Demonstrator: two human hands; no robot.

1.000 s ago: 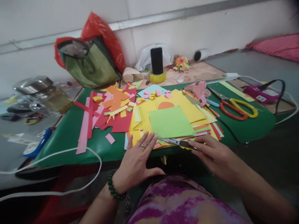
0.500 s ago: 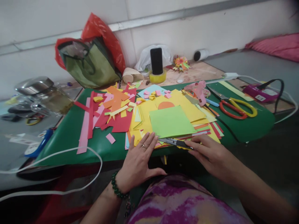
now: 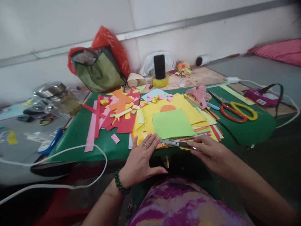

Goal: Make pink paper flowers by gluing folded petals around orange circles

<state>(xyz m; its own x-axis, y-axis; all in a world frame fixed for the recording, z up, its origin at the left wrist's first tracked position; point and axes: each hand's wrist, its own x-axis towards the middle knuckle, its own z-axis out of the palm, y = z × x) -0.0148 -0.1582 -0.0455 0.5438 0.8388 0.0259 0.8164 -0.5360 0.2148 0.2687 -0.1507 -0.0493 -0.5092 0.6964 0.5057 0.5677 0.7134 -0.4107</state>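
Observation:
My left hand (image 3: 141, 158) lies flat, its fingers stretched over the front left of the paper pile and its thumb spread out. Its fingertips rest by the lower left corner of a light green square of paper (image 3: 172, 123). In my right hand (image 3: 211, 153) is a utility knife (image 3: 180, 144) with a black and yellow handle. The blade points left, along the front edge of the green square, close to my left fingertips. Beneath the square are yellow sheets (image 3: 144, 117) and an orange paper circle (image 3: 167, 108), partly covered.
Scissors (image 3: 238, 111) and a pink glue gun (image 3: 200, 95) lie right. Red, pink and orange paper scraps (image 3: 124, 124) cover the left of the green mat (image 3: 77, 138). A phone (image 3: 159, 67) stands on a tape roll (image 3: 160, 81). A white cable (image 3: 105, 161) loops at front left.
The view has shifted slightly, so the background sits lower and farther right at the left side. Both hands and the knife stay nearly in place over the paper.

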